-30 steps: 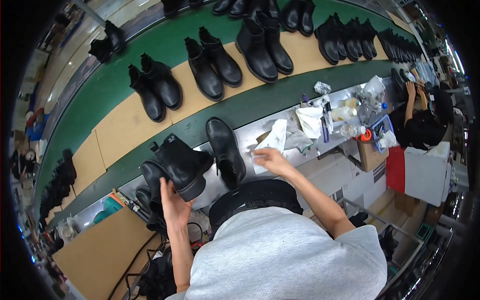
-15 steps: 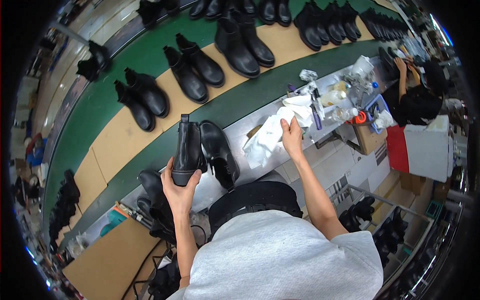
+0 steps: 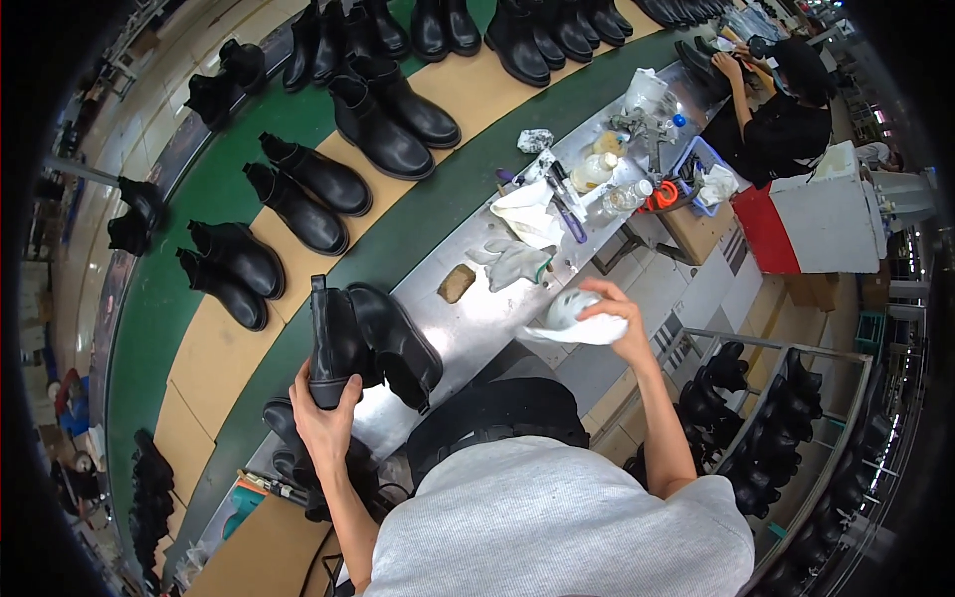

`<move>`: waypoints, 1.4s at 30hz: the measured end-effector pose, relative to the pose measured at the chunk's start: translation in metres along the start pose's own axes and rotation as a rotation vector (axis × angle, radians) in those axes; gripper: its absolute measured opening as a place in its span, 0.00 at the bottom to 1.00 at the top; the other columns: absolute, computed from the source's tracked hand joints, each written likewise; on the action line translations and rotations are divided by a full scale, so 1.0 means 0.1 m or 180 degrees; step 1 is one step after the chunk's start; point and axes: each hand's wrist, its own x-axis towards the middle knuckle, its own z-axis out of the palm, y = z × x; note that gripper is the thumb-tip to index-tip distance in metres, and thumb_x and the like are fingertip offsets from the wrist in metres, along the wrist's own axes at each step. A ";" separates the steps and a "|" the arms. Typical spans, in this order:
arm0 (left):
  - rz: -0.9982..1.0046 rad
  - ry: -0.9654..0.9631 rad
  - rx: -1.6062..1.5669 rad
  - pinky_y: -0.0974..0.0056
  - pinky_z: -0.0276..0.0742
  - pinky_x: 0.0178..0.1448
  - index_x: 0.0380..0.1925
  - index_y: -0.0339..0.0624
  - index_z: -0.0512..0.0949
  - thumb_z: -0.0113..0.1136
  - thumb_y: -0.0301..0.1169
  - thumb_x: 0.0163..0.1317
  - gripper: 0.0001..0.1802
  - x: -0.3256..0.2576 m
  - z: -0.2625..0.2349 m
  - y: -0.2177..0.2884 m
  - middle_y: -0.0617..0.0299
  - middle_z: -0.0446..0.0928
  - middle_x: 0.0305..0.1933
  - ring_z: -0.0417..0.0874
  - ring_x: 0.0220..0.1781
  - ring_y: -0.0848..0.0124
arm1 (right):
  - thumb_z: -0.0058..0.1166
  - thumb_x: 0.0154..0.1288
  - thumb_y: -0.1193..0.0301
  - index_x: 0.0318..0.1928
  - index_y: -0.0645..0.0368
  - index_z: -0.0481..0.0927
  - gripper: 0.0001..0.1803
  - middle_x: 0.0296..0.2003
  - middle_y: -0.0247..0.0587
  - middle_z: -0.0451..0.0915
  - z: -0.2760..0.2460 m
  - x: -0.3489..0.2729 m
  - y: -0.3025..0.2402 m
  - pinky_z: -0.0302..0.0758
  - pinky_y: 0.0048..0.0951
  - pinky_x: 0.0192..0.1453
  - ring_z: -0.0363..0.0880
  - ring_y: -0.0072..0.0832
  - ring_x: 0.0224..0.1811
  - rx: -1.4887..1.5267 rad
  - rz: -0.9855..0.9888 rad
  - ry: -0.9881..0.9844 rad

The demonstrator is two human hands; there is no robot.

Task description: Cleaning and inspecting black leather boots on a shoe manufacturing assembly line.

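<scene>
The left hand [image 3: 323,418] was closed around the heel end of a black ankle boot [image 3: 333,343], holding it upright at 8 o'clock from the frame centre, above the near edge of the metal workbench [image 3: 477,318]. A second black boot [image 3: 398,343] lay on the bench, touching the held boot at its 3 o'clock side. The right hand [image 3: 617,318] was closed on a crumpled white cloth [image 3: 577,318] at 3 o'clock from the boots, just off the bench edge. A grey work glove [image 3: 512,264] lay on the bench at 11 o'clock from the cloth, with a brown sponge [image 3: 456,284] at the glove's 8 o'clock.
</scene>
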 end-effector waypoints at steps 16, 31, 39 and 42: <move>0.0243 0.0502 -0.0763 0.66 0.70 0.51 0.48 0.30 0.66 0.74 0.37 0.40 0.37 -0.08 0.22 -0.14 0.51 0.71 0.43 0.73 0.43 0.64 | 0.46 0.68 0.64 0.60 0.53 0.65 0.22 0.39 0.44 0.78 -0.76 0.96 1.53 0.78 0.28 0.37 0.79 0.28 0.37 0.1725 0.1589 0.1576; -0.0202 0.0699 -0.1232 0.64 0.71 0.54 0.51 0.24 0.69 0.75 0.38 0.34 0.44 -0.21 0.26 -0.20 0.44 0.75 0.48 0.77 0.49 0.62 | 0.48 0.65 0.64 0.56 0.58 0.72 0.21 0.29 0.31 0.77 -1.27 1.45 1.81 0.71 0.26 0.33 0.74 0.21 0.30 0.0312 0.2942 0.0344; -0.0434 0.1059 -0.0691 0.59 0.69 0.57 0.54 0.25 0.66 0.73 0.36 0.33 0.46 -0.40 0.32 -0.04 0.45 0.69 0.49 0.73 0.53 0.55 | 0.62 0.45 0.68 0.59 0.55 0.68 0.37 0.39 0.41 0.80 0.61 1.42 -0.98 0.74 0.30 0.48 0.79 0.30 0.43 -0.0656 0.0280 -0.3647; -0.0435 0.1008 -0.0839 0.59 0.69 0.57 0.56 0.25 0.63 0.73 0.35 0.34 0.47 -0.45 0.37 -0.02 0.46 0.67 0.50 0.72 0.54 0.55 | 0.62 0.47 0.73 0.56 0.58 0.68 0.32 0.31 0.40 0.79 1.64 1.13 -1.39 0.75 0.30 0.41 0.79 0.29 0.33 0.0481 0.0157 -0.3338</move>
